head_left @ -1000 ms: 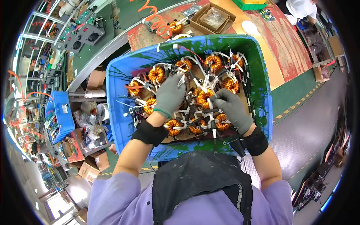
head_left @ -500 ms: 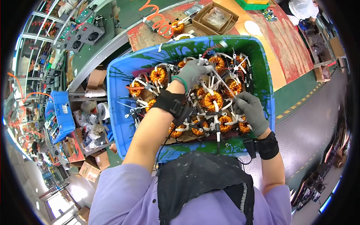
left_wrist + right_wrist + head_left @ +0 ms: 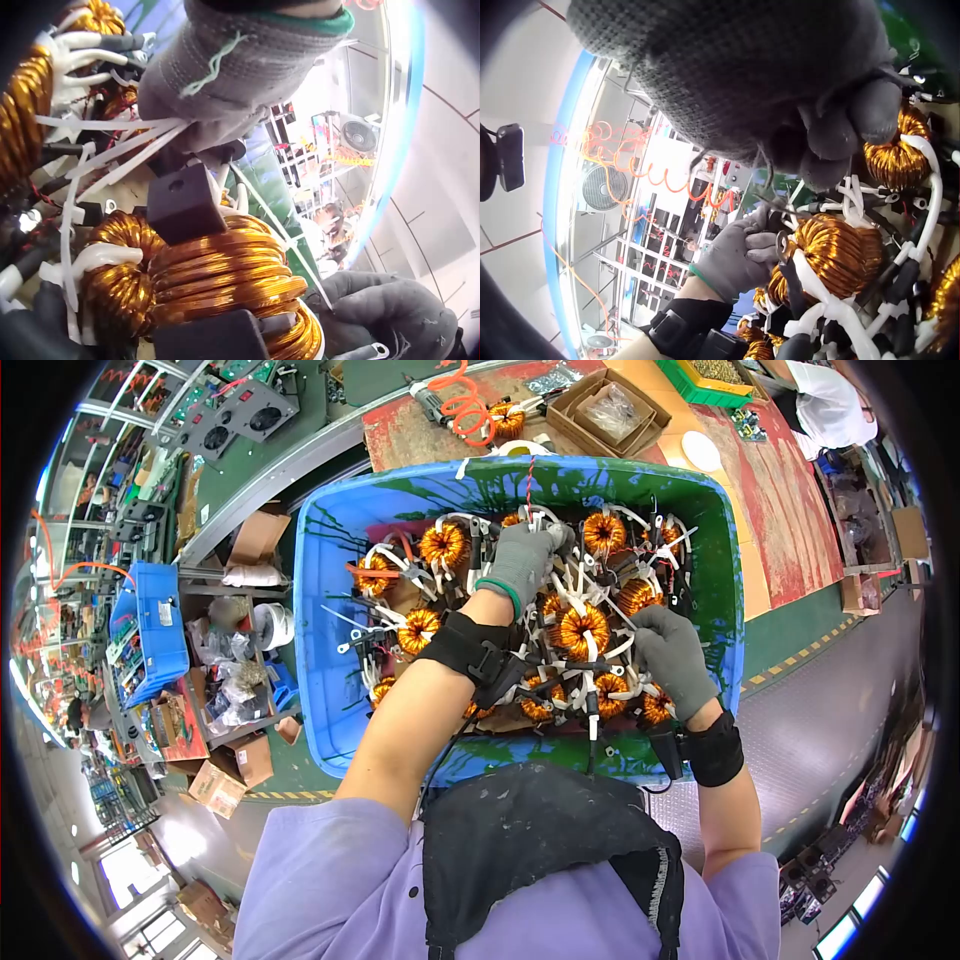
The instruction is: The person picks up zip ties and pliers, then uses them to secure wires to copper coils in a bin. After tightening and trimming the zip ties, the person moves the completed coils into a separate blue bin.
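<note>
Copper coils (image 3: pixel 583 630) with white leads (image 3: pixel 575 575) are lying tangled in a blue crate (image 3: pixel 320 660), filling its floor. The left hand (image 3: pixel 522 560) is reaching to the far side, its gloved fingers (image 3: pixel 225 112) curling tight around a bunch of those leads. The right hand (image 3: pixel 672 655) is sitting just beside the middle coil, fingertips (image 3: pixel 870 112) pressing together on a thin wire (image 3: pixel 769 176). Beyond the crate, a red worktop (image 3: pixel 790 490) is carrying a cardboard box (image 3: pixel 600 405) and an orange coiled hose (image 3: pixel 462 402).
</note>
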Tool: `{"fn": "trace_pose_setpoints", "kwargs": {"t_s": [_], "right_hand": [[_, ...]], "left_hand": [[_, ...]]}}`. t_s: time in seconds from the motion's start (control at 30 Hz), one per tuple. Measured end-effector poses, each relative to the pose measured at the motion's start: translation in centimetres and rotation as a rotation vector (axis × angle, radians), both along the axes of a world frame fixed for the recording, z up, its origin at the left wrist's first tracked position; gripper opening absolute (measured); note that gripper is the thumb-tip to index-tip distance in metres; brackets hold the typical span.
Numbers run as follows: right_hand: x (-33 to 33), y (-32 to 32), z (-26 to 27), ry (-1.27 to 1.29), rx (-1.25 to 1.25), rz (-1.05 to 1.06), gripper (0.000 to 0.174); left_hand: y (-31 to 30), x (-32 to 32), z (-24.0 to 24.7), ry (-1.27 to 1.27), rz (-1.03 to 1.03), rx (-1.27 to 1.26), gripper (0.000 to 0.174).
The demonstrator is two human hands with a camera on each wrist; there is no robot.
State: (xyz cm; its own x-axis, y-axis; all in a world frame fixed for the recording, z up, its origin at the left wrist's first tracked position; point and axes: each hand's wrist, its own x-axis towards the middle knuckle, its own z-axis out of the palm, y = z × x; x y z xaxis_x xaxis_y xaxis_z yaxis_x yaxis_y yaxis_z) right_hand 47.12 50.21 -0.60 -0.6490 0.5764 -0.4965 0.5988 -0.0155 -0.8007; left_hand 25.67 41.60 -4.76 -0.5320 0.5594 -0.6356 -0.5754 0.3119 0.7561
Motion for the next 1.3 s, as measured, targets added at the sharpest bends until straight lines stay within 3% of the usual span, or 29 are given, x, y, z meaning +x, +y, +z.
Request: {"fn": "trace_pose_setpoints", "kwargs": {"t_s": [0.27, 0.63, 0.8, 0.9, 0.97, 1.03, 1.1, 1.13, 1.23, 1.3], "right_hand": [[-0.8, -0.6, -0.4, -0.012, 0.137, 0.006, 0.020], [-1.3, -0.8, -0.4, -0.029, 0.090, -0.022, 0.019], [-1.7, -1.4, -0.8, -0.034, 0.089, -0.042, 0.017], [-1.8, -1.3, -0.6, -0.062, 0.010, -0.008, 0.017], [-1.8, -1.3, -1.2, 0.034, -0.068, 0.005, 0.018], [-3.0, -1.6, -1.6, 0.099, -0.034, 0.029, 0.016], [-4.1, -1.7, -2.3, 0.082, 0.387, 0.131, 0.014], [-4.1, -1.6, -2.4, 0.084, 0.388, 0.133, 0.014], [-4.2, -1.3, -1.7, 0.049, 0.346, 0.088, 0.012], [-3.9, -1.2, 0.1, -0.034, -0.116, 0.030, 0.012]], "left_hand": [[0.1, -0.1, -1.0, 0.041, 0.006, -0.032, 0.009], [-0.3, -0.1, -0.2, 0.059, -0.012, -0.001, 0.010], [-1.4, 0.0, 0.7, 0.094, -0.174, 0.049, 0.018], [-1.6, 0.8, -0.3, 0.064, -0.158, 0.203, 0.025], [-1.6, 0.8, -0.6, 0.159, -0.173, 0.133, 0.031], [-1.3, 1.2, -0.5, 0.210, -0.049, -0.027, 0.031], [-1.2, 0.9, -1.1, 0.210, -0.100, -0.058, 0.030], [-1.2, 0.6, -1.6, 0.211, -0.150, -0.088, 0.029], [-0.6, 0.8, -2.4, 0.369, -0.088, -0.064, 0.026], [-0.4, 1.5, -1.8, 0.472, -0.114, -0.081, 0.030]]}}
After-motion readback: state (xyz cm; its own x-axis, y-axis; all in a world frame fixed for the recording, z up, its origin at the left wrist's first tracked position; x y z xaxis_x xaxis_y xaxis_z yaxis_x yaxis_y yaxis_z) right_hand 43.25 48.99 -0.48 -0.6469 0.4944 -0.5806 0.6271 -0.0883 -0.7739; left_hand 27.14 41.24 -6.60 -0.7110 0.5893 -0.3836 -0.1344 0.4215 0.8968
